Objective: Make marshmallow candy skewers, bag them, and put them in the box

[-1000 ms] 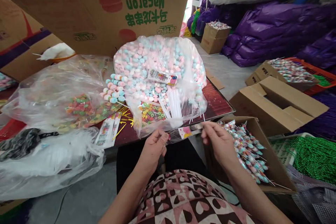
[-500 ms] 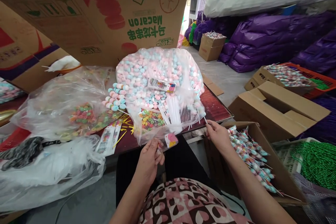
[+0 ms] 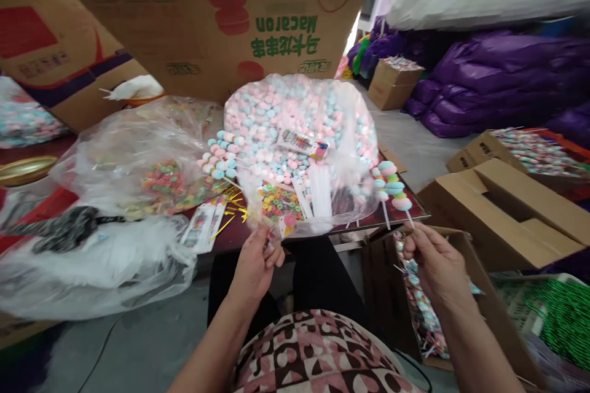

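My right hand [image 3: 436,258] pinches the bottom of a white stick that carries a stack of pastel marshmallows [image 3: 395,187], held upright at the table's right edge. Beside it another marshmallow skewer [image 3: 380,187] stands along the side of the big marshmallow bag. Near the table's front edge, my left hand [image 3: 259,261] is closed on a small clear packet [image 3: 288,224] with a pink and yellow print. Beyond the hands lies a large clear bag of pink, blue and white marshmallows [image 3: 271,110], with white sticks [image 3: 320,193] and colourful candy rings [image 3: 279,201] in front.
Several finished skewers [image 3: 220,153] lie left of the bag, near yellow ties [image 3: 237,202] and printed packets [image 3: 205,224]. A carton of wrapped skewers [image 3: 465,245] stands low at right, beside an open carton [image 3: 507,196]. A big Macaron carton [image 3: 207,31] stands behind the table.
My right hand has moved right and raised a marshmallow skewer by its stick from beside the big bag. The left hand keeps the packet, shifting slightly. The view has turned a little left.
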Demonstrator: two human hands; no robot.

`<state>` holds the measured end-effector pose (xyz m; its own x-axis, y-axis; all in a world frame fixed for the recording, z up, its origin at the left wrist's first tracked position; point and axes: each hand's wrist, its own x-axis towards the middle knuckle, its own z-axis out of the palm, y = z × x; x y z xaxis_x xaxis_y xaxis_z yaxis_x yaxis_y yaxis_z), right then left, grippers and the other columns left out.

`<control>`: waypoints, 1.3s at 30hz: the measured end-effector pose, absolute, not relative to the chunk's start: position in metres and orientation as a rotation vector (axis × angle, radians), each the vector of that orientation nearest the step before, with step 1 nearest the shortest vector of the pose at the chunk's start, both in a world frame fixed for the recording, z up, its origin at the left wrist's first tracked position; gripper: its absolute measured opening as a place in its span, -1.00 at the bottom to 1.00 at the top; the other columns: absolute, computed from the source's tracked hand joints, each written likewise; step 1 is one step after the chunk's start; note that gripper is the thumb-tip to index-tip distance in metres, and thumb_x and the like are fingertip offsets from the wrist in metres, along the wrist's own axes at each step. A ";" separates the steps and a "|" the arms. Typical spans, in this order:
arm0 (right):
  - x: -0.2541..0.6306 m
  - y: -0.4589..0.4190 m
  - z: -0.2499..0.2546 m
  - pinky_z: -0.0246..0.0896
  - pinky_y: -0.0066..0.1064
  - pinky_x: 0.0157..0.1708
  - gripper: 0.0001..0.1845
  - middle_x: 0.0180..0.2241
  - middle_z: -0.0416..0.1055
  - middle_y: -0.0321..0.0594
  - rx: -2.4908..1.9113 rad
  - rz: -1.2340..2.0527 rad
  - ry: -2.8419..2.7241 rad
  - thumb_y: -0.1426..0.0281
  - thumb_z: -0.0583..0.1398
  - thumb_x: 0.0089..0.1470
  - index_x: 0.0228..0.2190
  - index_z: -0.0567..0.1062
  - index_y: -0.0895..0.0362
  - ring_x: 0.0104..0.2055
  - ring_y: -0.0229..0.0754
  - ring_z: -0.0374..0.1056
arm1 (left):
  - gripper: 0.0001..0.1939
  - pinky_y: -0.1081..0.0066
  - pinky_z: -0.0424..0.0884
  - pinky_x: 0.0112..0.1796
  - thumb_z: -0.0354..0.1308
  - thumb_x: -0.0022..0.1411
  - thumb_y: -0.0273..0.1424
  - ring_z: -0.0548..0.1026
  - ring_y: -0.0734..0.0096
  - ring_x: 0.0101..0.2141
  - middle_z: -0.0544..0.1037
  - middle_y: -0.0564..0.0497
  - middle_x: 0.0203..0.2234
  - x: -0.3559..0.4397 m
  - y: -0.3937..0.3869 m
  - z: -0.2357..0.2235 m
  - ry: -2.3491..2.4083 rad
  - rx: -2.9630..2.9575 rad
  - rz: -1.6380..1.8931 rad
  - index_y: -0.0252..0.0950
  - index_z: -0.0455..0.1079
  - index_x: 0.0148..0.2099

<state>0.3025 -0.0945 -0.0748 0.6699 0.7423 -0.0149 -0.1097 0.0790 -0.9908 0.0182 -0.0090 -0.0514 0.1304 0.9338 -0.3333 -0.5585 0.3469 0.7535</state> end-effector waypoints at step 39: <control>0.135 -0.025 -0.072 0.05 -0.48 -0.59 -0.79 -0.53 0.25 -0.40 -1.284 1.012 -1.042 0.20 0.26 0.07 -0.37 0.39 0.05 -0.56 -0.32 0.10 | -0.67 0.49 0.14 -0.51 0.20 0.19 -0.16 0.25 0.54 -0.60 0.33 0.14 -0.65 -0.021 -0.030 -0.069 1.155 1.136 0.975 -0.28 0.33 -0.47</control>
